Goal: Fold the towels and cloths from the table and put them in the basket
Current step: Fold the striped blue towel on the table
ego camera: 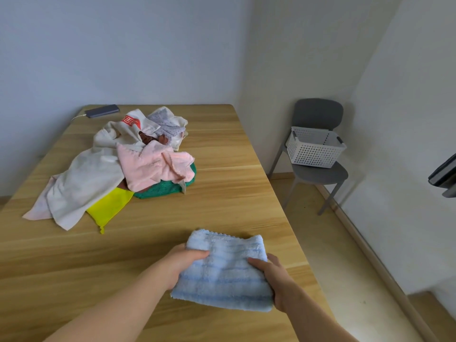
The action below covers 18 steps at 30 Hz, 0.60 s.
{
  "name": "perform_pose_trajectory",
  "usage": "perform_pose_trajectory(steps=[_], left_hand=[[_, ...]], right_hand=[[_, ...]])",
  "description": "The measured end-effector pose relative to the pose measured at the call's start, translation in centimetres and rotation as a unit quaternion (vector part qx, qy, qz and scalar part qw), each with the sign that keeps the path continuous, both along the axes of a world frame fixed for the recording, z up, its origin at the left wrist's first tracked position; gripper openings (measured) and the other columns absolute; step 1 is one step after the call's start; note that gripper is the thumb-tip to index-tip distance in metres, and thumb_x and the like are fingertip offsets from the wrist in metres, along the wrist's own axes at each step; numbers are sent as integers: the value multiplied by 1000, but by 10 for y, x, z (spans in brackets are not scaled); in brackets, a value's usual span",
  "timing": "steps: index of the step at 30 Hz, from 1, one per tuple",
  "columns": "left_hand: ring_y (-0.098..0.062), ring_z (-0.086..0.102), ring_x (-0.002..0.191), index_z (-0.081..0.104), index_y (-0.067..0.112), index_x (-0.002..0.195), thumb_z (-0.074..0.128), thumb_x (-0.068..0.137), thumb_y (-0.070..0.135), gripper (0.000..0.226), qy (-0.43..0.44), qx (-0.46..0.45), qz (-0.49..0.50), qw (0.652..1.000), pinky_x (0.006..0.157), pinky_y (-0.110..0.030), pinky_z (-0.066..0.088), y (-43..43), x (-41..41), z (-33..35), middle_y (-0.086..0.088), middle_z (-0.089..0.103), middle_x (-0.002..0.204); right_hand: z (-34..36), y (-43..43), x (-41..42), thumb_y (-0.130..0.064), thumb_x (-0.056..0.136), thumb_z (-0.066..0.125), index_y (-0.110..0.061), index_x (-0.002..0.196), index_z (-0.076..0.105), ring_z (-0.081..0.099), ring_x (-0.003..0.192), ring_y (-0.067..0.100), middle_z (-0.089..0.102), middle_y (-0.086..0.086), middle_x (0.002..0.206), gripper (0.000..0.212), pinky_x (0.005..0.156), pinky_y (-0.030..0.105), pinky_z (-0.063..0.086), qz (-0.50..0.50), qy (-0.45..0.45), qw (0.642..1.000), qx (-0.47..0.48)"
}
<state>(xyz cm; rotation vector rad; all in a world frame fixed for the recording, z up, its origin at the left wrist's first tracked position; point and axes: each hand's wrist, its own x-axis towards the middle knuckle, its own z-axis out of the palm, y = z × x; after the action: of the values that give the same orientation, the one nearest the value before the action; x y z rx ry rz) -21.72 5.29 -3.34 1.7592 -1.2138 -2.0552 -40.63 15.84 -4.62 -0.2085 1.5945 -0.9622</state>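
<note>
At six o'clock on the table (222, 169), the folded blue towel (222, 272) is pinched at its side edges, left hand (182, 265) and right hand (276, 280) each with thumb on top. It looks light, plush and floppy, so gripping both edges should keep the fold. The basket (314, 150) waits on the chair (318, 174) at two o'clock; the unfolded pile (118, 164) lies at ten.

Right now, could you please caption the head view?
Left hand and right hand grip folded blue striped towel; white basket sits on chair.
</note>
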Motion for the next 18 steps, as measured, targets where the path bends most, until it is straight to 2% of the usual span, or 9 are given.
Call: perform_pose_trajectory(steps=[1, 4, 6, 8, 10, 13, 16, 18], left_hand=[[-33, 68, 88, 62, 13, 102, 72, 81, 11, 24, 17, -8, 6, 1000, 78, -46, 55, -2, 0, 4, -17, 71, 97], [-35, 66, 91, 56, 19, 103, 66, 79, -6, 36, 73, -28, 18, 997, 79, -50, 53, -9, -1, 13, -17, 67, 103], [-35, 65, 92, 54, 20, 103, 62, 78, -12, 42, 99, -44, 7, 994, 81, -53, 52, -14, -5, 22, -16, 66, 103], [-34, 64, 88, 52, 21, 104, 61, 77, -14, 45, 112, -65, -27, 991, 78, -50, 52, -17, -12, 34, -15, 65, 101], [-35, 64, 88, 49, 24, 109, 66, 68, -13, 58, 134, -69, -60, 987, 75, -48, 53, -19, -19, 44, -15, 64, 104], [-39, 63, 92, 44, 23, 123, 65, 52, -3, 78, 157, -51, -82, 983, 72, -48, 54, -23, -31, 54, -20, 61, 114], [-40, 63, 96, 43, 24, 131, 69, 52, 4, 86, 160, -45, -113, 980, 72, -47, 54, -25, -51, 59, -23, 60, 119], [-39, 65, 94, 43, 24, 131, 76, 50, 13, 88, 156, -41, -120, 980, 72, -48, 55, -22, -70, 62, -22, 62, 116]], right_hand=[[2, -1, -2, -20, 78, 75, -22, 136, 37, 66, 94, 32, 62, 14, 115, 69, 76, 45, 58, -1, 0, 1000, -13], [16, -2, -5, -14, 75, 73, -16, 127, 48, 65, 95, 34, 66, 15, 109, 57, 75, 45, 56, -12, -36, 999, -38], [31, -3, -9, -22, 74, 72, -9, 117, 58, 67, 93, 36, 71, 16, 102, 47, 77, 46, 54, -12, -99, 994, -42], [47, -1, -14, -35, 81, 65, -7, 112, 64, 69, 91, 36, 72, 19, 103, 41, 81, 45, 53, -5, -138, 988, -62], [60, 1, -20, -39, 85, 60, -8, 109, 65, 70, 90, 36, 71, 20, 104, 40, 83, 45, 52, -18, -145, 986, -85], [71, 8, -28, -25, 81, 62, -7, 107, 65, 68, 92, 36, 73, 18, 98, 32, 81, 44, 53, -49, -133, 982, -123], [72, 21, -45, -15, 67, 67, -6, 112, 61, 66, 97, 39, 71, 20, 104, 47, 86, 48, 51, -74, -140, 976, -149], [76, 31, -58, -15, 67, 63, -6, 115, 59, 67, 93, 41, 69, 23, 105, 49, 84, 50, 51, -82, -159, 970, -165]])
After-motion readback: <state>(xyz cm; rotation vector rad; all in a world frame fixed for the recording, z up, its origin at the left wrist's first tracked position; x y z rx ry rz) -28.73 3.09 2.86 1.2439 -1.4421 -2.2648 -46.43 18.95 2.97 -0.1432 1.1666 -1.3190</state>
